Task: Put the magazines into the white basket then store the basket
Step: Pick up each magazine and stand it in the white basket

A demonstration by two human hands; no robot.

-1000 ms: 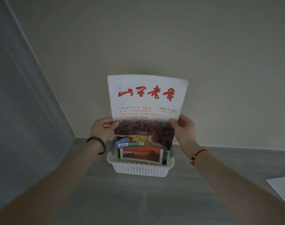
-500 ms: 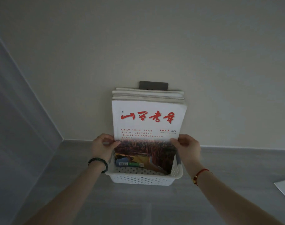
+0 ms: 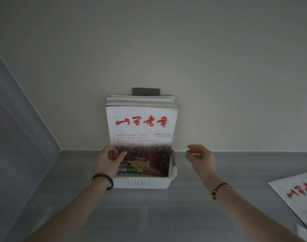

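Note:
A white perforated basket (image 3: 142, 182) stands on the grey floor against the wall. Several magazines stand upright in it; the front magazine (image 3: 142, 130) has a white cover with red characters and a brown landscape photo. My left hand (image 3: 109, 160) pinches that front magazine's left edge between thumb and fingers. My right hand (image 3: 199, 158) hovers just right of the basket, fingers apart, holding nothing. Another magazine (image 3: 299, 198) with the same red title lies flat on the floor at the far right.
A cream wall (image 3: 166, 49) rises right behind the basket. A grey panel (image 3: 12, 137) closes the left side, forming a corner. A dark rectangular piece (image 3: 146, 91) shows above the magazine stack. A scrap of white paper (image 3: 303, 233) lies at the lower right.
The front magazine has gone down into the basket against the stack. My right hand has let go of its right edge and drawn away to the right. My left hand still grips the left edge.

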